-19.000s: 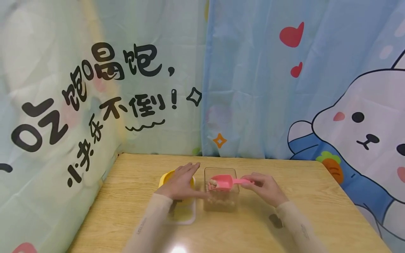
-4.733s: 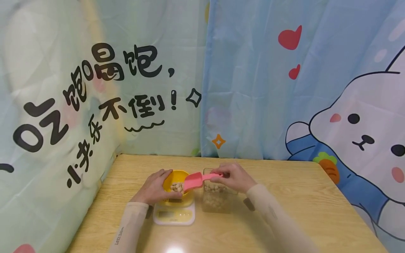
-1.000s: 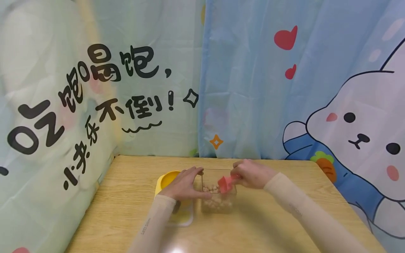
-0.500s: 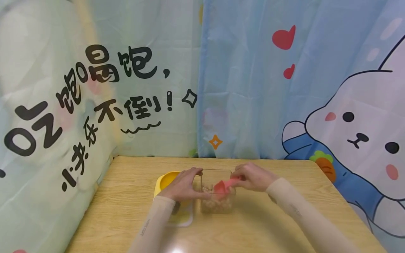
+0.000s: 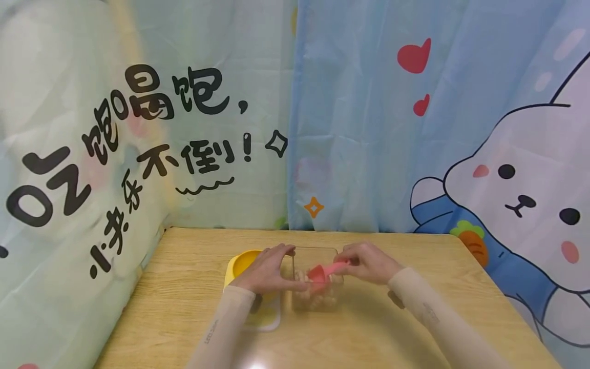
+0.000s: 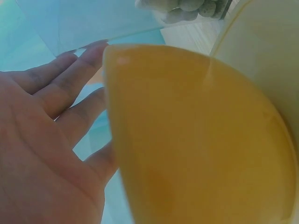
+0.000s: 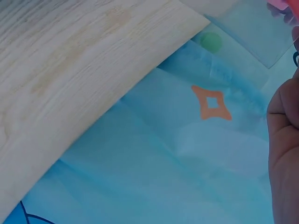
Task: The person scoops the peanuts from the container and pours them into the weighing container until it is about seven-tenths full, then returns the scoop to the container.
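Note:
In the head view my right hand pinches the handle of a pink scoop, whose head is down among pale nut-like pieces in a clear square container. My left hand, fingers extended, touches the container's left side with thumb and fingertips. Under and beyond that hand is a yellow bowl on a white kitchen scale; the hand hides much of both. The left wrist view shows the yellow bowl large beside the straight fingers. Only part of my right hand shows in the right wrist view.
Everything stands on a light wooden table. Behind its far edge hangs a printed blue curtain, and a pale one with black lettering runs along the left.
Within the last second the scoop has gone lower and left into the pieces. Some seconds ago it was tipped at the yellow bowl, where my left hand was; that hand is now at the container.

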Tool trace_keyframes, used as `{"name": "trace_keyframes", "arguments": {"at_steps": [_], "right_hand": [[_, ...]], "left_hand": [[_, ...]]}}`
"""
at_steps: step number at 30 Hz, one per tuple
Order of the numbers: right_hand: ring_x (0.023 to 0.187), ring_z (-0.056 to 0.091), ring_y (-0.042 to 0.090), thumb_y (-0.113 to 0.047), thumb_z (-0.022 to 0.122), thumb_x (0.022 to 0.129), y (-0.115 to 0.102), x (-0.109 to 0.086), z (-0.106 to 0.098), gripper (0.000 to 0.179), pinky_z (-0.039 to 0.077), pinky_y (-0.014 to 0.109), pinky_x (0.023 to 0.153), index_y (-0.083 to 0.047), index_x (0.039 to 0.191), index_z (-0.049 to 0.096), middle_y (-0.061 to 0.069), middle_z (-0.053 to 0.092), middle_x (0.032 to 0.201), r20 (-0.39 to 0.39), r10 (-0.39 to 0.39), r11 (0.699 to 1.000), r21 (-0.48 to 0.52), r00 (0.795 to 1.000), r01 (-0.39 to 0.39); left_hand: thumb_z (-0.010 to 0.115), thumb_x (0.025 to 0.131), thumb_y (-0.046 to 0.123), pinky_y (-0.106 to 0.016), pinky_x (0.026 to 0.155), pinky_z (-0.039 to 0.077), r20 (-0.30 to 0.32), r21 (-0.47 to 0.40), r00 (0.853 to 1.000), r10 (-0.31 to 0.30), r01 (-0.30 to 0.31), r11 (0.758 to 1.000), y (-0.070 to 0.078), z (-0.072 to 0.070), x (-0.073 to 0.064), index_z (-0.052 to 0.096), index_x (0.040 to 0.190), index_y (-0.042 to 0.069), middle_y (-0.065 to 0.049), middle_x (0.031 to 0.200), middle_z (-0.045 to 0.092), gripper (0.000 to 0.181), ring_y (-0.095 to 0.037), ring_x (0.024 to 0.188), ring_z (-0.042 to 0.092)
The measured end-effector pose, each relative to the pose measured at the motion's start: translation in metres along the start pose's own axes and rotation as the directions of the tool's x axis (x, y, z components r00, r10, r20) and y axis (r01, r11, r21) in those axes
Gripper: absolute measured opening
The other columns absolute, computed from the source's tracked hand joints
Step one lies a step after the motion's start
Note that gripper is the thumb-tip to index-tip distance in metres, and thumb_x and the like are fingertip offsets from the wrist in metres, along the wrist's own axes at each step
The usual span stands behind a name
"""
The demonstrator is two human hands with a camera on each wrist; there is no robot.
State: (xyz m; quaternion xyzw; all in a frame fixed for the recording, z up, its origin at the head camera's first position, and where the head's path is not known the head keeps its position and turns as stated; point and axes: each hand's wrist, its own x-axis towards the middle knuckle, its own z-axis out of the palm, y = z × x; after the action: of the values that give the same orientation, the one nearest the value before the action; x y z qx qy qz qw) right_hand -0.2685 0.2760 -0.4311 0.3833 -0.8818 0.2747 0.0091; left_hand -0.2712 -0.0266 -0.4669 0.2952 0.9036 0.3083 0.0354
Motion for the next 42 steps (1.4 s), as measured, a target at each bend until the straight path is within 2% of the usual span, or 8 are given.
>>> {"name": "trace_keyframes", "arguments": {"at_steps": [6, 12, 15, 18, 24, 29, 36, 42], "right_hand": [[0.065, 0.052, 0.005, -0.026, 0.076, 0.092, 0.011, -0.008, 0.003, 0.014, 0.049, 0.022, 0.056, -0.017, 0.103, 0.079, -0.013, 0.064, 0.082, -0.075, -0.001, 0.999, 0.032, 0.997, 0.004], [0.067, 0.053, 0.006, -0.016, 0.077, 0.092, 0.01, -0.015, 0.006, 0.019, 0.049, 0.022, 0.057, -0.007, 0.108, 0.078, -0.008, 0.067, 0.085, -0.129, 0.074, 0.991, 0.12, 0.989, -0.059], [0.069, 0.053, 0.008, -0.011, 0.077, 0.09, 0.006, -0.017, 0.007, 0.019, 0.05, 0.023, 0.059, -0.006, 0.108, 0.078, -0.005, 0.066, 0.084, -0.156, 0.121, 0.984, 0.149, 0.98, -0.098], [0.074, 0.056, 0.009, -0.009, 0.077, 0.09, 0.0, -0.021, 0.01, 0.018, 0.053, 0.024, 0.063, -0.005, 0.108, 0.078, -0.001, 0.07, 0.09, -0.178, 0.18, 0.973, 0.175, 0.968, -0.149], [0.079, 0.058, 0.011, -0.009, 0.075, 0.092, 0.01, -0.03, 0.022, 0.021, 0.053, 0.027, 0.067, -0.003, 0.112, 0.076, 0.004, 0.072, 0.096, -0.211, 0.26, 0.942, 0.271, 0.942, -0.199], [0.084, 0.061, 0.011, -0.015, 0.075, 0.093, 0.019, -0.036, 0.028, 0.022, 0.054, 0.026, 0.072, -0.009, 0.114, 0.077, 0.0, 0.073, 0.102, -0.222, 0.307, 0.92, 0.319, 0.925, -0.229], [0.088, 0.062, 0.017, -0.021, 0.075, 0.094, 0.023, -0.04, 0.031, 0.019, 0.055, 0.028, 0.074, -0.016, 0.112, 0.078, 0.001, 0.074, 0.108, -0.234, 0.33, 0.895, 0.386, 0.914, -0.224], [0.089, 0.064, 0.017, -0.021, 0.075, 0.093, 0.027, -0.043, 0.032, 0.02, 0.057, 0.027, 0.077, -0.014, 0.112, 0.078, 0.001, 0.074, 0.105, -0.26, 0.345, 0.889, 0.4, 0.902, -0.224]], "left_hand": [[0.072, 0.072, 0.077, -0.045, 0.122, 0.024, 0.001, -0.004, 1.0, 0.0, 0.0, 1.0, 0.001, 0.0, -0.002, 0.042, 0.153, 0.017, 0.003, 0.143, 0.055, 0.104, -0.021, 0.135, 0.048], [0.071, 0.07, 0.08, -0.047, 0.118, 0.032, -0.007, -0.005, 1.0, -0.01, 0.01, 1.0, -0.001, 0.0, -0.001, 0.044, 0.152, 0.019, 0.003, 0.142, 0.056, 0.105, -0.025, 0.134, 0.047], [0.07, 0.07, 0.08, -0.047, 0.116, 0.034, -0.008, -0.005, 1.0, -0.012, 0.012, 1.0, -0.002, 0.0, 0.0, 0.044, 0.152, 0.02, 0.005, 0.142, 0.056, 0.105, -0.025, 0.134, 0.046], [0.07, 0.07, 0.082, -0.047, 0.115, 0.035, -0.012, -0.004, 1.0, -0.013, 0.013, 1.0, -0.001, 0.0, 0.0, 0.044, 0.151, 0.02, 0.006, 0.141, 0.056, 0.105, -0.024, 0.133, 0.046], [0.069, 0.074, 0.077, -0.045, 0.12, 0.027, -0.027, 0.001, 0.999, 0.043, -0.043, 0.999, -0.003, 0.0, 0.0, 0.046, 0.15, 0.014, 0.0, 0.14, 0.058, 0.101, -0.021, 0.13, 0.052], [0.069, 0.074, 0.077, -0.045, 0.122, 0.022, -0.022, 0.011, 0.999, 0.044, -0.044, 0.999, -0.004, 0.0, 0.0, 0.045, 0.15, 0.014, 0.0, 0.14, 0.058, 0.101, -0.02, 0.131, 0.051], [0.068, 0.074, 0.078, -0.05, 0.124, 0.017, -0.011, 0.013, 1.0, 0.026, -0.026, 1.0, -0.002, -0.001, -0.001, 0.043, 0.153, 0.014, 0.001, 0.145, 0.057, 0.105, -0.027, 0.149, 0.031], [0.071, 0.072, 0.077, -0.05, 0.124, 0.015, -0.005, 0.022, 1.0, -0.009, 0.009, 1.0, 0.001, -0.009, -0.007, 0.042, 0.154, 0.016, 0.002, 0.149, 0.053, 0.106, -0.027, 0.152, 0.025]]}}
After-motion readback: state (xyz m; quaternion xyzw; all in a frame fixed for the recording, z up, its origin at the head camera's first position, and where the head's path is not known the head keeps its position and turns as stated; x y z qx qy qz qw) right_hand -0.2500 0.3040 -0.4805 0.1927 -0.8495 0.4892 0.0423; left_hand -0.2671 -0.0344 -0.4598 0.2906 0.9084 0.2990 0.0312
